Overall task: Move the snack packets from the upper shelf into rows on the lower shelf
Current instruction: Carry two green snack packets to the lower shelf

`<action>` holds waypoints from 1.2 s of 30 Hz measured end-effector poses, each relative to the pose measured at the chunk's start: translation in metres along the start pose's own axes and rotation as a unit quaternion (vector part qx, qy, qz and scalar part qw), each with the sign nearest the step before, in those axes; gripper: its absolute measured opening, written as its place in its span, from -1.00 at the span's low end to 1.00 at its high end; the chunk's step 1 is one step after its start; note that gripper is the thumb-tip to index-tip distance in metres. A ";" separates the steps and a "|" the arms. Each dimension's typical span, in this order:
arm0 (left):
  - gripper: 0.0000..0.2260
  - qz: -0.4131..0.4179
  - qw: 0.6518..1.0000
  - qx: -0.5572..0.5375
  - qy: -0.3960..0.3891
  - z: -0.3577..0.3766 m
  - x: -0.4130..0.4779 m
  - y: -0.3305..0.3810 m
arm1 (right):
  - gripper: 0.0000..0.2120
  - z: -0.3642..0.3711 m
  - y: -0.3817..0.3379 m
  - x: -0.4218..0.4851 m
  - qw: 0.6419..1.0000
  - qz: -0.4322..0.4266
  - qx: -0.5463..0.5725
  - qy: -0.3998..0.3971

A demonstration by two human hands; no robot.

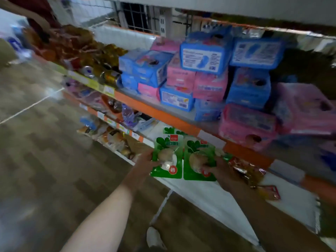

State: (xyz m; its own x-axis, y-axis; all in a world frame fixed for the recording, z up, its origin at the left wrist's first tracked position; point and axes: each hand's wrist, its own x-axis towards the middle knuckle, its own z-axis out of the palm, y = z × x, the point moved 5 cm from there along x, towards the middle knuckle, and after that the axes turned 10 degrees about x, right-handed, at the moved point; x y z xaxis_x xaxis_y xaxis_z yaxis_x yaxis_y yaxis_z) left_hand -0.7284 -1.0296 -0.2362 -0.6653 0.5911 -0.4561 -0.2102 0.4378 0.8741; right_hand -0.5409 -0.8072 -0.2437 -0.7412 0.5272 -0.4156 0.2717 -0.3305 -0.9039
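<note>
1. Left packet (168,161): green, with a clear window and a red badge. It lies flat at the front of the lower shelf (203,195). Your left hand (144,161) grips its edge at 9 o'clock, thumb laid over its face.

2. Right packet (196,157): same green kind, just beside item 1 at its 3 o'clock, edges nearly touching. Your right hand (221,171) holds it from 4 o'clock, fingertips on the window. The two hands are apart, one packet each.

3. Third packet (170,130): green, at 12 o'clock of item 1, further back on the same shelf and partly tucked under the upper shelf (145,108).

4. Lower shelf: white surface, running from 10 o'clock to 4 o'clock across the view.

5. Gold packets (245,172): crinkled red-and-gold wrappers on the lower shelf, at 3 o'clock of your right hand and partly behind it.

6. Upper shelf: orange front edge. It carries stacked blue packs (206,57) and pink packs (247,122), at 12 to 2 o'clock of the green packets.

7. Cans (109,76): on the upper shelf, at 9 o'clock of the blue packs. Blurred.

8. Bottle (128,112): clear, at 10 o'clock of item 3.

9. Bread (111,138): wrapped buns on a shelf at 9 o'clock of item 1.

10. Floor (36,142): grey-brown, along the left of the view.
</note>
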 end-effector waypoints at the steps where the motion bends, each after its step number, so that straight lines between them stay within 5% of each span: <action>1: -0.55 0.008 0.999 0.030 -0.016 0.003 0.012 0.004 | -0.52 -0.001 -0.002 -0.002 1.000 -0.004 0.014 0.010; 7: -0.64 0.021 0.996 0.041 -0.077 0.037 0.053 0.016 | -0.51 -0.026 0.002 -0.004 0.995 -0.037 0.043 0.077; 17: -0.52 0.014 0.993 0.014 -0.116 0.077 0.082 -0.033 | -0.46 -0.059 0.065 -0.011 0.989 -0.034 0.057 0.134; 29: -0.50 -0.046 0.967 0.048 -0.246 0.074 0.158 -0.222 | -0.63 -0.018 0.280 0.045 0.976 0.042 0.109 0.182; 36: -0.55 -0.038 0.968 0.043 -0.243 0.081 0.213 -0.308 | -0.67 -0.016 0.363 0.098 0.979 0.036 0.078 0.186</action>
State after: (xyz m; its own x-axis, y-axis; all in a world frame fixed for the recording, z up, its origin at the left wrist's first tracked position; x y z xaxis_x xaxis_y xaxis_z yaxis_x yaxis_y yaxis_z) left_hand -0.7474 -0.9840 -0.6161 -0.2301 0.7949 -0.5615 -0.1705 0.5351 0.8274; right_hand -0.5047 -0.8627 -0.6143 -0.4408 0.7373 -0.5119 0.1969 -0.4770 -0.8565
